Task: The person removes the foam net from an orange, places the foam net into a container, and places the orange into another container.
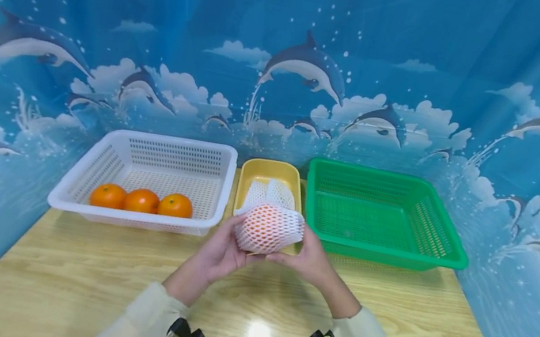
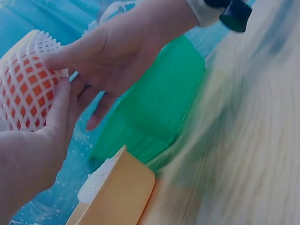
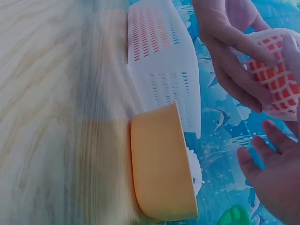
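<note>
An orange in a white foam net [image 1: 268,228] is held up in front of the yellow tray, its orange skin showing through the mesh. My left hand [image 1: 225,252] grips it from the left and below, fingers curled round the netted fruit. At the net's right end is my right hand [image 1: 309,259], with its thumb on the mesh. In the right wrist view, other fingers of my right hand [image 3: 276,164] spread away from the fruit. White foam nets [image 1: 274,192] lie in the yellow tray [image 1: 273,165].
A white basket [image 1: 137,217] at the left holds three bare oranges [image 1: 142,200] in a row along its near side. At the right stands a green basket [image 1: 383,252]. Both flank the yellow tray on the wooden table [image 1: 102,277]. A dolphin-print curtain [image 1: 193,17] hangs behind.
</note>
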A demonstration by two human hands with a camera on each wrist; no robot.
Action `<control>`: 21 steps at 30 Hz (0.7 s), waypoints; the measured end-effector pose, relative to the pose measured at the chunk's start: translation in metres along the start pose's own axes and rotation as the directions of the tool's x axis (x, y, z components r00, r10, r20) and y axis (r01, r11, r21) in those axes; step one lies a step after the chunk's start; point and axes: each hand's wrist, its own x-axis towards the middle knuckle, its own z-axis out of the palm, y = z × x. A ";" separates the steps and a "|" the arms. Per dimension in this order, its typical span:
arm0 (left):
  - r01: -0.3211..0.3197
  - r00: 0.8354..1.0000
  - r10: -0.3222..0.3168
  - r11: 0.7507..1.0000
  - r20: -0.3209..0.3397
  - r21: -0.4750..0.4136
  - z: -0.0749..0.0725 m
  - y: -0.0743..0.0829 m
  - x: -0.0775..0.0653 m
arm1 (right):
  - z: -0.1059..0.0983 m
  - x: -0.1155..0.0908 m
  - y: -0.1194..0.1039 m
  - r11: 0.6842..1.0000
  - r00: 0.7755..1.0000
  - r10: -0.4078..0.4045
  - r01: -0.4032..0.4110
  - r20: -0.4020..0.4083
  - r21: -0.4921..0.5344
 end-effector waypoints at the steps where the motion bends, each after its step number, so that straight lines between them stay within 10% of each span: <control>1: 0.003 1.000 -0.003 1.000 0.008 -0.008 0.000 -0.001 0.000 | 0.000 0.000 0.000 1.000 1.000 -0.009 0.009 0.000 0.005; 6: -0.006 1.000 0.006 1.000 0.015 0.027 -0.003 -0.007 0.001 | 0.000 -0.001 0.000 0.999 0.999 -0.035 0.035 -0.013 -0.013; 11: -0.075 0.982 0.117 0.963 -0.151 0.257 -0.010 -0.010 0.002 | -0.004 -0.004 0.002 0.999 0.999 -0.010 0.009 -0.036 -0.043; 16: -0.159 0.934 0.308 0.814 -0.182 0.559 -0.017 -0.004 -0.002 | -0.008 -0.007 0.006 0.998 1.000 -0.015 0.014 -0.018 -0.069; 21: -0.208 0.934 0.353 0.679 -0.064 0.704 -0.022 0.000 -0.007 | -0.006 -0.009 0.011 0.996 0.999 -0.017 0.020 0.047 -0.083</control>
